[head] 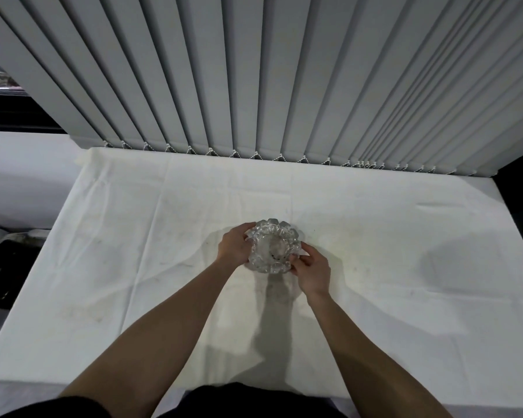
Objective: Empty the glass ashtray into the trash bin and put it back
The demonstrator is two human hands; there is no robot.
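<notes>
A clear cut-glass ashtray (273, 245) with a scalloped rim sits in the middle of the white-clothed table (375, 267). A few small dark specks lie in its bowl. My left hand (234, 247) grips its left side, fingers curled over the rim. On its lower right edge my right hand (311, 271) holds the rim with thumb and fingertips. Whether the ashtray rests on the cloth or is just above it cannot be told. No trash bin is in view.
Grey vertical blinds (254, 86) hang along the table's far edge. A dark object (3, 273) stands on the floor off the table's left side. A white surface (21, 176) lies beyond the left edge. The creased cloth spreads wide on both sides of the ashtray.
</notes>
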